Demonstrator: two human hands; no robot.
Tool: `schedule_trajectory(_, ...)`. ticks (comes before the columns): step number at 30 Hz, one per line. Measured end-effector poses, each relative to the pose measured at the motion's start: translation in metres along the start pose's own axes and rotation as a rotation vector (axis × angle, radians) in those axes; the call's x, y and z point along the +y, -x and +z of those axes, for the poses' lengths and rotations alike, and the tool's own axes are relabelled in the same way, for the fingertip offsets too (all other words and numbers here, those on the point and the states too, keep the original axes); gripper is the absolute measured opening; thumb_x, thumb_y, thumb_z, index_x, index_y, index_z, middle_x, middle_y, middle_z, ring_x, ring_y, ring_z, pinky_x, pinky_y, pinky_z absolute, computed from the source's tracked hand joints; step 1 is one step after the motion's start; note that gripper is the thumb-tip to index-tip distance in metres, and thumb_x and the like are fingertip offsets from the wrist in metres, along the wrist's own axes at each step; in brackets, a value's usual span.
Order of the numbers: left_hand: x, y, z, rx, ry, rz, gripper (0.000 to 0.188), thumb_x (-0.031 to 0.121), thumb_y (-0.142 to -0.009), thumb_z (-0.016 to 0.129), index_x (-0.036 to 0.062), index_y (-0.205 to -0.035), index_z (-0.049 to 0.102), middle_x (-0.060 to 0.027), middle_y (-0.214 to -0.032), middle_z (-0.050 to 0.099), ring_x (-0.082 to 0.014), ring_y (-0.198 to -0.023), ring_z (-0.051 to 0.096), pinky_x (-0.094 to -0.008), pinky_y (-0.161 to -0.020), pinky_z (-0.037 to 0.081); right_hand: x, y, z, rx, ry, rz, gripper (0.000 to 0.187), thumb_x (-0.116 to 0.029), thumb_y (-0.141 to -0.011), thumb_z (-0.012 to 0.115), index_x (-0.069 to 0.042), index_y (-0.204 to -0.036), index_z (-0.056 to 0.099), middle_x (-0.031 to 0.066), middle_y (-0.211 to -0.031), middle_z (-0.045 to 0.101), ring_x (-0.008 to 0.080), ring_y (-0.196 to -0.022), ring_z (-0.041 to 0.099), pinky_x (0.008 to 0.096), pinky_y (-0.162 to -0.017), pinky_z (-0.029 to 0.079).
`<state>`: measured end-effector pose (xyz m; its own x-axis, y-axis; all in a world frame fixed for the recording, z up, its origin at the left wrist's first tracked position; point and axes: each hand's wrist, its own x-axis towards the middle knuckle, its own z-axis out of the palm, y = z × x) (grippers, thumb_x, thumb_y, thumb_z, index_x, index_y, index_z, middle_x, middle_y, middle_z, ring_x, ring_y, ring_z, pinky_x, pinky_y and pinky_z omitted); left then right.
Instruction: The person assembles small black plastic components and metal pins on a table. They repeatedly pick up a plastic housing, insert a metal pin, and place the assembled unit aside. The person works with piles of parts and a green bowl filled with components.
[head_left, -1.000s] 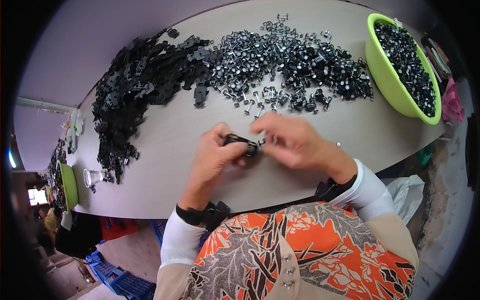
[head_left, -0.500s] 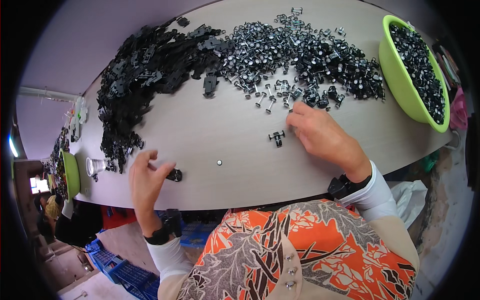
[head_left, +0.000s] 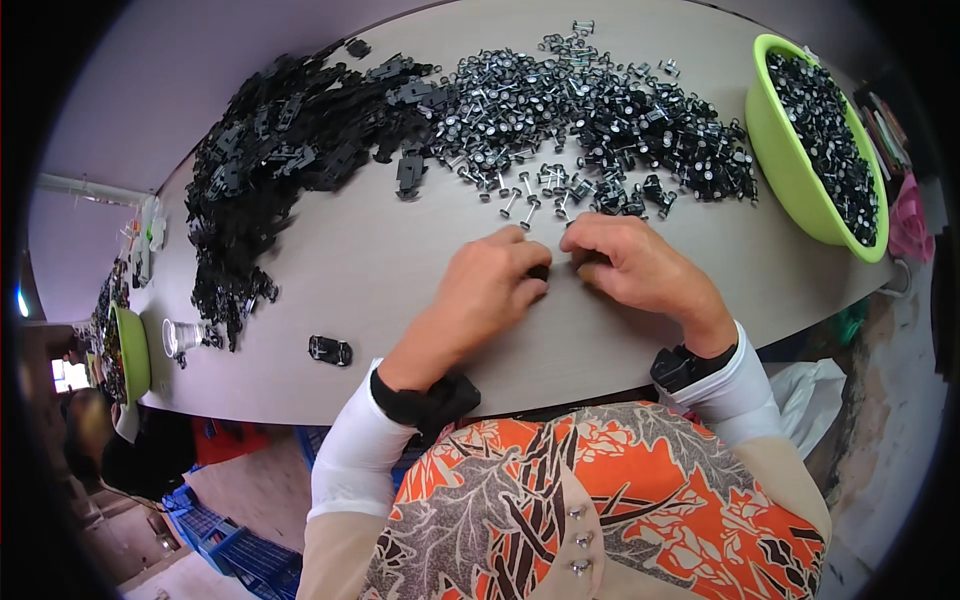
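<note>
My left hand [head_left: 487, 284] is closed over mid-table, thumb and fingers pinching a small black part [head_left: 540, 272] that mostly hides behind them. Just beside it, fingertips almost meeting, my right hand [head_left: 640, 268] is curled closed; what lies between its fingers is hidden. Short axles with a wheel at each end [head_left: 530, 211] lie loose right beyond both hands, at the edge of a big heap of such wheel axles [head_left: 510, 105]. To the left of my left forearm, a small black toy car chassis [head_left: 330, 350] rests alone on the table.
Black flat chassis parts [head_left: 240, 190] form a long heap along the left and back. A green basin [head_left: 800, 190] full of black parts stands at the right. On the far left are a clear cup [head_left: 180, 338] and another green basin [head_left: 132, 350], near another person [head_left: 150, 445].
My left hand has moved right, from the black chassis to beside my right hand. The small piece with an axle that lay between the hands no longer shows on the table.
</note>
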<state>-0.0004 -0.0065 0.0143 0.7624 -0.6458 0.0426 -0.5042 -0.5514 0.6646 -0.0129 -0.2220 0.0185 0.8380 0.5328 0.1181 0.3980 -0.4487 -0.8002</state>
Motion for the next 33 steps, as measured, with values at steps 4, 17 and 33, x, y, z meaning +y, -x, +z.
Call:
schedule_trajectory(4, -0.007, 0.006, -0.006, 0.123, 0.382, -0.211, 0.021, 0.009, -0.077, 0.073, 0.0042, -0.097, 0.069, -0.0018, -0.082, 0.059, -0.0103, -0.068, 0.059, -0.0237, -0.057, 0.046, 0.000, -0.001, -0.001, -0.034, 0.048, -0.076, 0.026, 0.005, -0.070, 0.058, 0.000, -0.096, 0.059, 0.0132, -0.090, 0.059, 0.0325, -0.082, 0.058, 0.0379, -0.070, 0.048)
schedule_trajectory(17, -0.009, 0.004, -0.005, 0.158, 0.805, -0.326, 0.019, 0.005, -0.082, 0.068, -0.0010, -0.099, 0.067, -0.0032, -0.088, 0.068, -0.0071, -0.071, 0.060, -0.0221, -0.062, 0.049, 0.002, -0.001, -0.006, 0.129, 0.056, 0.031, 0.020, 0.003, -0.075, 0.060, 0.001, -0.094, 0.058, 0.0125, -0.090, 0.057, 0.0292, -0.075, 0.059, 0.0356, -0.065, 0.048)
schedule_trajectory(33, -0.083, -0.014, -0.049, 0.767, 0.062, -0.341, 0.016, 0.005, -0.076, 0.066, -0.0029, -0.090, 0.068, -0.0081, -0.084, 0.066, -0.0228, -0.070, 0.063, -0.0341, -0.067, 0.051, -0.001, -0.008, 0.011, 0.300, 0.098, -0.071, 0.010, 0.003, -0.076, 0.060, 0.000, -0.085, 0.058, 0.0109, -0.080, 0.056, 0.0294, -0.064, 0.057, 0.0365, -0.056, 0.045)
